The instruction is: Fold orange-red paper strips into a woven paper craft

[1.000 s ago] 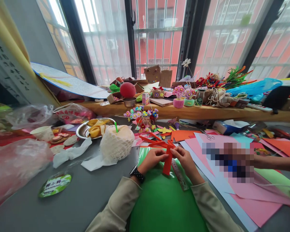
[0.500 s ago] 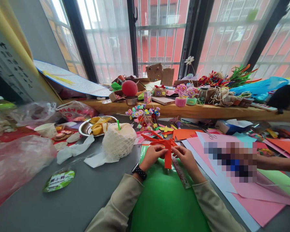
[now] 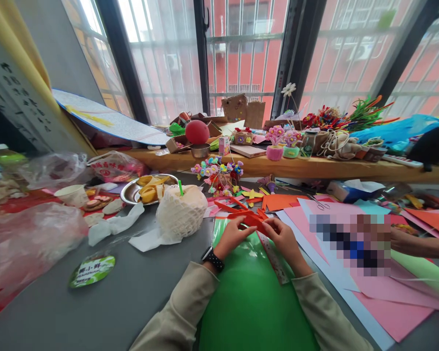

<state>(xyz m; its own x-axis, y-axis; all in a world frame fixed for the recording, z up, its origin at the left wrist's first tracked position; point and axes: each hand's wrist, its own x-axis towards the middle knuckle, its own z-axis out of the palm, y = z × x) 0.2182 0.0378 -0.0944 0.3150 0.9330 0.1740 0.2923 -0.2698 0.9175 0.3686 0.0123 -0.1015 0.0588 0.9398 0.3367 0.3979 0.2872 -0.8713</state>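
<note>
Orange paper strip (image 3: 255, 222) lies roughly crosswise between the fingertips, equally near both; left hand (image 3: 234, 238) and right hand (image 3: 283, 240) pinch it.

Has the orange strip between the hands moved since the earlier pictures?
Yes: the near end of the orange strip has moved toward the window, judged against the ruler.

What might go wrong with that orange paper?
The orange paper could crease or tear between the left grip and right grip. Loose orange strips just beyond might get mixed in. A leftward swing could perhaps knock the netted coconut with its green straw.
</note>
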